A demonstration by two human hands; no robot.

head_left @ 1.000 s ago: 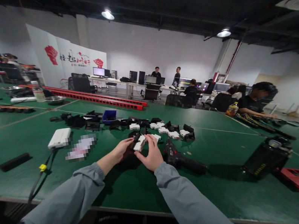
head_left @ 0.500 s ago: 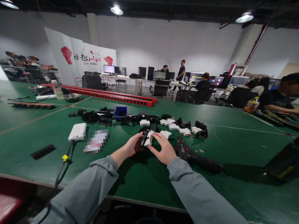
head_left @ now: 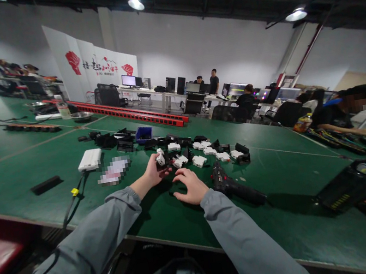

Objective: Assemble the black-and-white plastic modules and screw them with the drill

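Note:
My left hand is closed round a black and white plastic part, its white block turned upward. To the right, my right hand hovers low over the green table, fingers apart and nothing in them. Just beyond it lie a white block and another white block, among several similar blocks and black brackets. A black cordless screwdriver rests on the table beside my right wrist.
A blue bin stands behind the black parts. On the left are a white power bank with a cable and a black strip. Long red rails lie farther back. At right are a black box and a co-worker.
My right hand has come off the black and white part and moved down toward me. My left hand has shifted left, holding the part alone. The whole view has shifted slightly.

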